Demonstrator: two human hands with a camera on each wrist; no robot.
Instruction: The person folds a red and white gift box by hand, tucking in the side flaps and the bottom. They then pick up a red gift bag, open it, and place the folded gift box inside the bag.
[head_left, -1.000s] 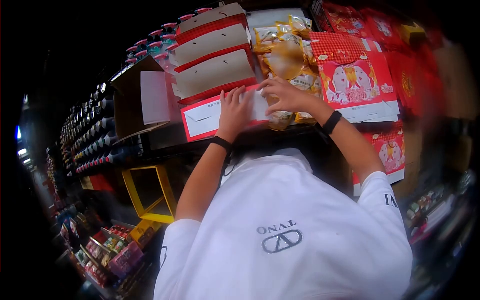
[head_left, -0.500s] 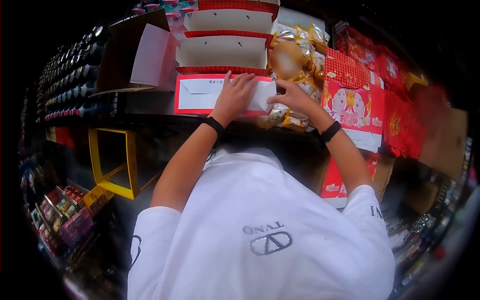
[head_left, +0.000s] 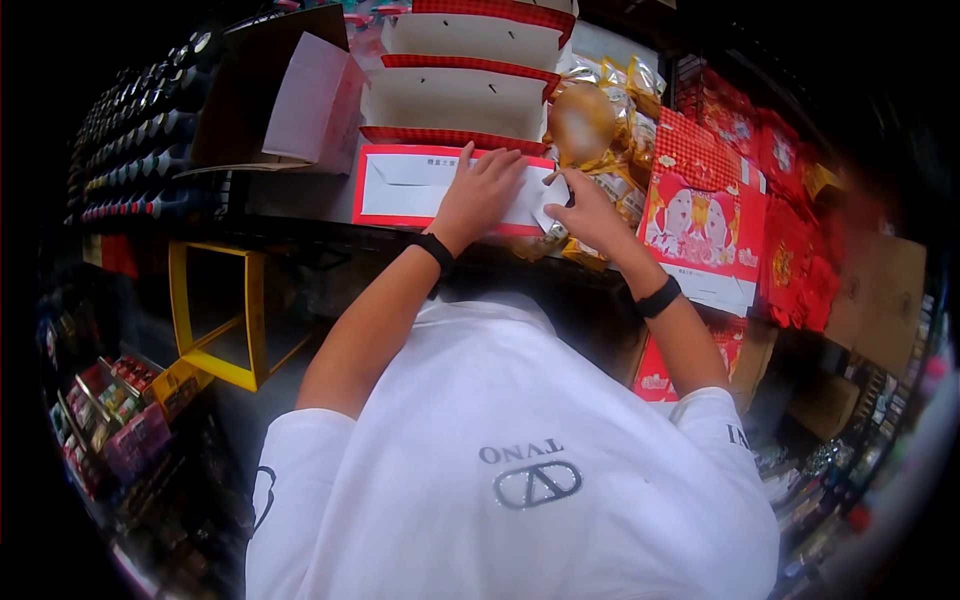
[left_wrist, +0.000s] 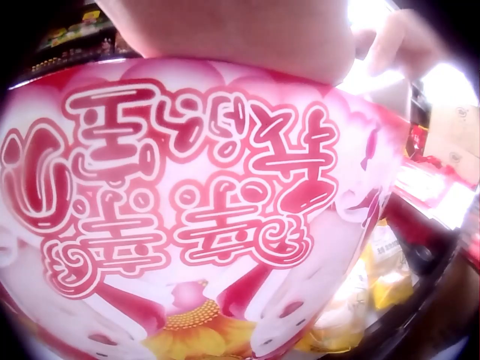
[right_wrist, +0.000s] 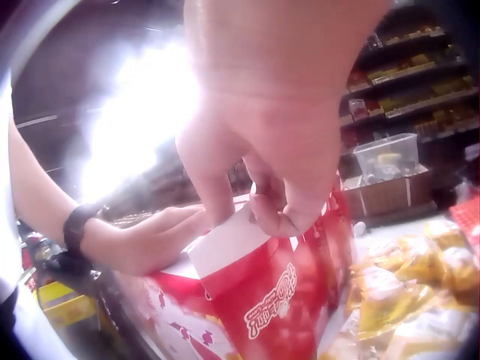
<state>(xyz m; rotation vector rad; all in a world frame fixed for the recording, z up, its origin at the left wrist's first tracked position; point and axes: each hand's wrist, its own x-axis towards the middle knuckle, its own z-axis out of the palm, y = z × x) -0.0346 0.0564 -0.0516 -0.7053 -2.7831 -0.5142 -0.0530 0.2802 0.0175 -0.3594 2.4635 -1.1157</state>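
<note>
A red-and-white cardboard gift box (head_left: 395,190) lies across the front of the shelf in the head view, its white panel facing up. My left hand (head_left: 480,190) rests on that panel with its fingers extended toward the far edge. At the box's right end, my right hand (head_left: 592,212) pinches a white flap (right_wrist: 229,244) between thumb and fingers. Below the flap, the right wrist view shows the red end panel (right_wrist: 274,307) with its printed logo. Pink lettering covers the box's side (left_wrist: 187,172) in the left wrist view.
Open boxes with red-check edges (head_left: 455,105) stand in a row behind. Yellow-and-clear snack packets (head_left: 620,185) lie to the right, beside flat printed cartons (head_left: 700,220). An open brown carton (head_left: 245,100) stands at left. A yellow frame (head_left: 255,320) is below the shelf.
The head view has turned, so the box now appears level. My right hand has moved from bent fingers over the box's right end to pinching its flap. The left hand stays on the panel.
</note>
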